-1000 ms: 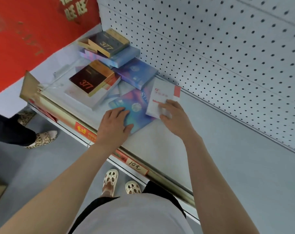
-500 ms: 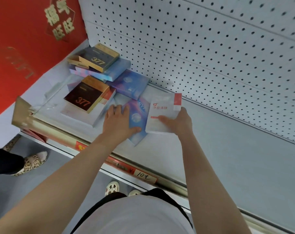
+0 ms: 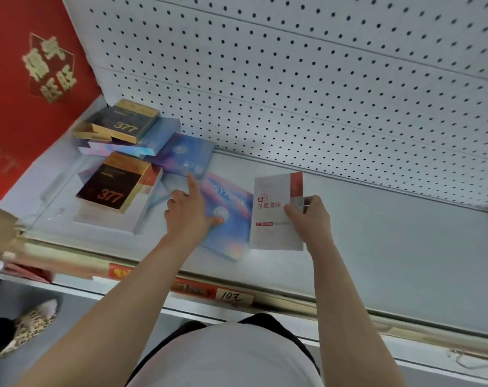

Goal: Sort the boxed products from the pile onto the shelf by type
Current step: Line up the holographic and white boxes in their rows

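A pile of flat boxes lies at the left end of the grey shelf (image 3: 390, 247). My right hand (image 3: 310, 219) grips a white box with a red corner (image 3: 273, 216), lifted and tilted over the shelf. My left hand (image 3: 189, 213) rests on a blue-pink box (image 3: 231, 219) lying flat, thumb pressed on it and index finger stretched toward a second blue box (image 3: 187, 155). Two dark gold-edged "377" boxes show, one at the back (image 3: 125, 124) and one nearer (image 3: 114, 182), stacked on pastel and white boxes.
A white pegboard (image 3: 293, 79) backs the shelf. A red panel with gold characters (image 3: 19, 93) closes the left end. A gold rail with a "10" price tag (image 3: 234, 296) runs along the front edge. Another person's leopard-print shoe (image 3: 28, 325) is on the floor at the lower left.
My right hand has lifted the white box off the pile and drawn it to the right. My left hand stayed on the blue-pink box and extended its index finger.
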A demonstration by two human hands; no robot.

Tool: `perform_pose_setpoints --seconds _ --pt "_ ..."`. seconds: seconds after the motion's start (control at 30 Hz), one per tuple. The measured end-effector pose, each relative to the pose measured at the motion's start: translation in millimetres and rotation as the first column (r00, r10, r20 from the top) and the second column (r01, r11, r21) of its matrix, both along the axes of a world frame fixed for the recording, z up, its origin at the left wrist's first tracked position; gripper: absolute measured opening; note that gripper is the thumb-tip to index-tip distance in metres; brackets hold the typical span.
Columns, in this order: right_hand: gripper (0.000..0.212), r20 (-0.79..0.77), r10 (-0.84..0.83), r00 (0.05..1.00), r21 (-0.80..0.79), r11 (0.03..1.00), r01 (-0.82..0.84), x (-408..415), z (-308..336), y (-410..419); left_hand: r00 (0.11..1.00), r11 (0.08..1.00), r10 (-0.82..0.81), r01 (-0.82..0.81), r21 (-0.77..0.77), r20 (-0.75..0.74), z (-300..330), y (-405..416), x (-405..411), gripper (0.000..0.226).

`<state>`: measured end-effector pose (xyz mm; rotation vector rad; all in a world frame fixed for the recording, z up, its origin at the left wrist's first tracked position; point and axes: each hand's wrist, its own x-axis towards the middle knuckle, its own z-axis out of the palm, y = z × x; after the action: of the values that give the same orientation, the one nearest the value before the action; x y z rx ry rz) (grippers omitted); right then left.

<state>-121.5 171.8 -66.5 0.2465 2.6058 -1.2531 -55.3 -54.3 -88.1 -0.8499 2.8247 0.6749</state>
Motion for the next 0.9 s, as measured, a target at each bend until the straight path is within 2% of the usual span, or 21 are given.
perform_pose_setpoints --seconds 0.07,0.13,0.23,0.3,0.53,0.73,0.9 --pt "0.031 -0.03 -0.022 0.999 -0.017 1.0 0.021 5.2 0.2 2.0 0.998 0.992 -0.02 0.027 0.124 -0.061 3.5 -6.2 -2.7 0.078" --pt "0.031 -0.063 -0.066 0.996 -0.053 0.997 0.062 11.0 0.7 5.4 0.99 0.94 0.029 0.021 0.341 -0.139 4.0 -15.1 -1.2 0.045" --pt "0.03 -0.097 -0.169 0.981 -0.15 0.977 0.153 23.3 5.1 14.4 0.96 0.772 0.208 -0.042 0.634 -0.189 1.8 -20.7 5.5 0.025" --pt "0.03 -0.1 -0.263 0.96 -0.228 0.945 0.235 37.1 8.4 23.7 0.943 0.687 0.25 -0.013 0.727 -0.219 -0.7 -18.9 7.6 0.004" --pt "0.02 -0.047 -0.618 0.784 -0.417 0.726 0.547 110.2 14.7 82.9 0.946 0.523 0.155 0.166 0.836 -0.285 3.6 21.5 -1.2 0.024" --pt "0.019 -0.055 -0.796 0.602 -0.499 0.544 0.674 175.3 20.4 150.5 0.94 0.531 0.059 0.255 0.808 -0.336 15.9 109.0 4.4 0.012" --pt "0.013 -0.027 -0.89 0.455 -0.588 0.382 0.713 229.1 17.9 215.5 0.924 0.516 -0.113 0.369 0.773 -0.366 21.5 197.4 29.0 0.023"
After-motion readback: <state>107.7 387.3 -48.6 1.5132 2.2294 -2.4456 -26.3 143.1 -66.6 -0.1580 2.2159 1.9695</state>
